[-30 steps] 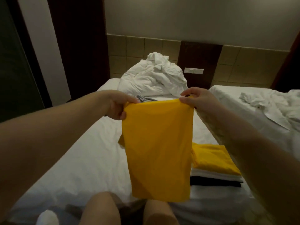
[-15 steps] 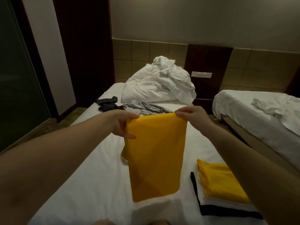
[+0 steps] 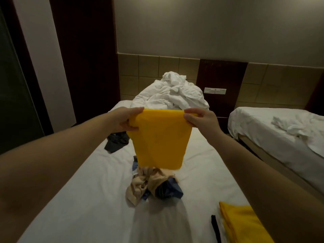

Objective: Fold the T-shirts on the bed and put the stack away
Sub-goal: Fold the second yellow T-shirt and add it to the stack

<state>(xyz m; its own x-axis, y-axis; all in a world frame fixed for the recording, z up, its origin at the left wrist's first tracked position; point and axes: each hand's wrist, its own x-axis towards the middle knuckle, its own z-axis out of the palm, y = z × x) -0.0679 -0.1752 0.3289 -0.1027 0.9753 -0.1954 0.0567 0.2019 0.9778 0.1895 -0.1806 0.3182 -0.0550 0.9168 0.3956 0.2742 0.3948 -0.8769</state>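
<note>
Both arms are stretched out over the bed (image 3: 84, 199), and a folded yellow T-shirt (image 3: 160, 144) hangs in the air between the hands, well clear of the sheet. The left hand (image 3: 125, 120) pinches its upper left corner, thumb on top and fingers (image 3: 132, 128) curled under the cloth. The right hand (image 3: 201, 120) grips the upper right corner the same way, its fingers closed tight on the fabric. The top edge runs taut and nearly level between the two grips, and the shirt drops from it as a narrow panel.

At six o'clock from the shirt, a crumpled pile of clothes (image 3: 150, 185), beige and dark blue, lies on the bed. At nine o'clock a dark garment (image 3: 116, 142) lies loose near the bed's left edge. At twelve o'clock a heap of white bedding (image 3: 171, 97) is bunched against the tiled headboard wall. Down at five o'clock sits the stack of folded shirts (image 3: 240, 223), a yellow one on top, with white and black edges showing beneath it. At three o'clock stands a second bed (image 3: 263, 123) with rumpled white linen. A white switch plate (image 3: 215, 90) is set in the dark panel between the two beds.
</note>
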